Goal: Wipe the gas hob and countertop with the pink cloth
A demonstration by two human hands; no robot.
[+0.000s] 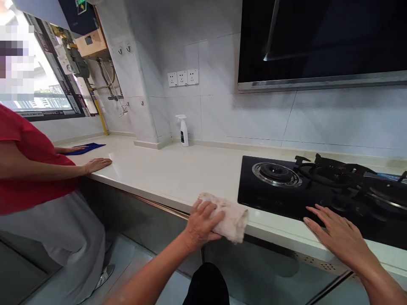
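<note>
My left hand [203, 222] grips a pale, stained cleaning cloth [227, 216] at the front edge of the white countertop [152, 169]. Part of the cloth hangs over that edge. My right hand [338, 235] rests with fingers spread on the front of the black gas hob [270, 201], holding nothing. Behind it on the hob, the left burner [276, 173] lies bare, while black pan supports [330, 169] are stacked toward the right side.
A white spray bottle [183, 131] stands against the back wall below several sockets [182, 78]. At left, a person in a red top [34, 161] leans on the counter, one hand at a blue cloth [85, 148]. A dark range hood [318, 42] overhangs the hob.
</note>
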